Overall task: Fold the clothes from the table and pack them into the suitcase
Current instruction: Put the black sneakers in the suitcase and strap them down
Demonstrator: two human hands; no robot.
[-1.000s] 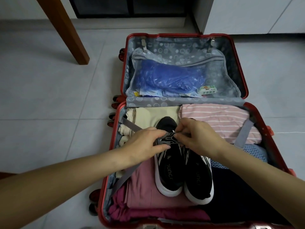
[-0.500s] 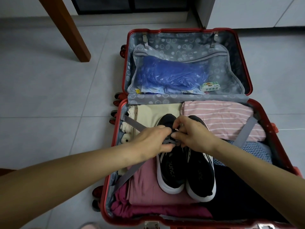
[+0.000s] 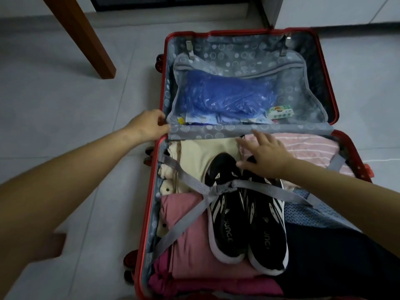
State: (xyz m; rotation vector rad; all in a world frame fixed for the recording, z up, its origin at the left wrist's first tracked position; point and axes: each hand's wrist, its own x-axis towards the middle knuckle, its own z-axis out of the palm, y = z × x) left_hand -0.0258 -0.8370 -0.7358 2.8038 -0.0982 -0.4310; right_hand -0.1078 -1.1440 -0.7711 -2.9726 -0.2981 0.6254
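Note:
The red suitcase (image 3: 154,169) lies open on the floor. Its near half holds folded clothes: a cream garment (image 3: 201,154), a pink striped one (image 3: 307,146), a pink one (image 3: 188,230), a dark one (image 3: 337,256). A pair of black sneakers (image 3: 246,224) lies on top, under crossed grey straps (image 3: 218,188) joined at the middle. My left hand (image 3: 147,126) pinches the left end of the grey patterned divider flap (image 3: 238,131) at the hinge. My right hand (image 3: 266,154) rests with spread fingers on the sneaker toes and the striped garment.
The lid half holds a zipped mesh pocket with a blue plastic bag (image 3: 227,94) and a small tissue pack (image 3: 281,111). A wooden table leg (image 3: 86,40) stands at the upper left on the grey tiled floor. A white cabinet (image 3: 324,9) is behind the suitcase.
Both hands have left the strap buckle, which now lies fastened over the sneakers. My left hand moved up to the divider's left end; my right hand moved up past the sneaker toes.

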